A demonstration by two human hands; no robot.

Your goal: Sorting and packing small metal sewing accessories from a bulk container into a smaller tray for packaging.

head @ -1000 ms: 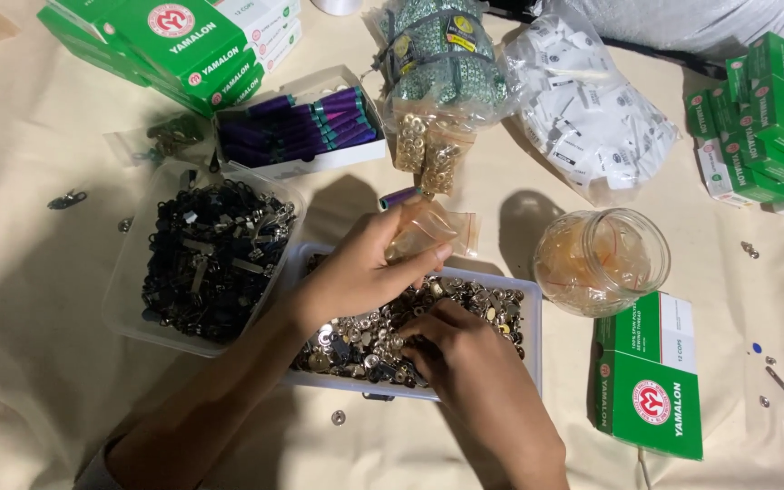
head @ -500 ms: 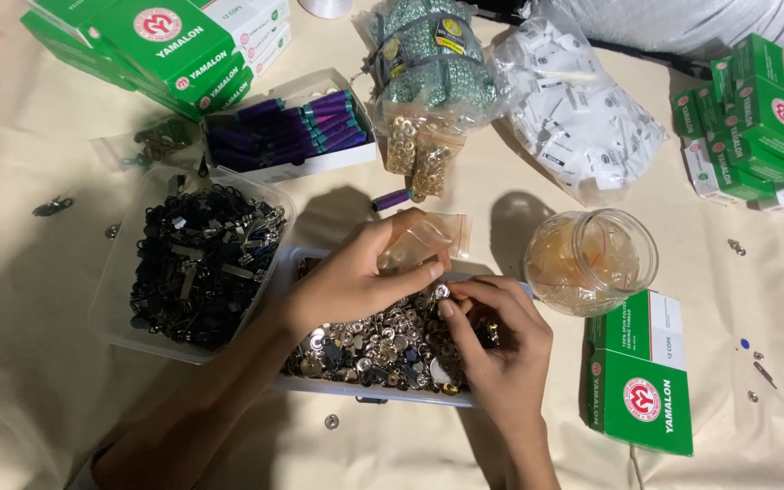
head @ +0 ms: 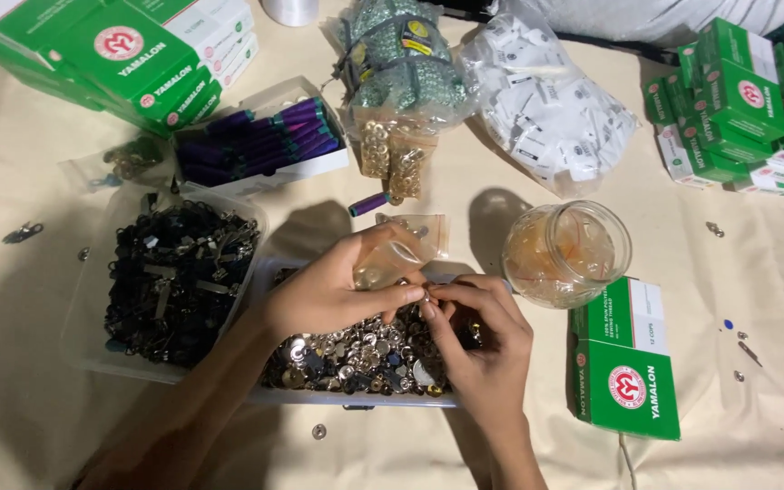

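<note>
a small clear plastic bag (head: pixel 398 257) sat pinched in the left hand (head: pixel 338 289), held just above the tray of mixed metal buttons (head: pixel 356 358) near the middle of the cloth-covered table (head: pixel 11 363). the right hand (head: pixel 478 340) met it from four o'clock, its fingertips (head: pixel 431 295) closed on a tiny silvery piece at the bag's mouth. at nine o'clock of the tray stood a clear tub of dark zipper pulls (head: pixel 170 281). at two o'clock stood a glass jar (head: pixel 566 252), with a green box (head: pixel 626 363) at four o'clock. at eleven o'clock lay a box of purple spools (head: pixel 260 145), and at twelve a bag of gold rings (head: pixel 390 159).
</note>
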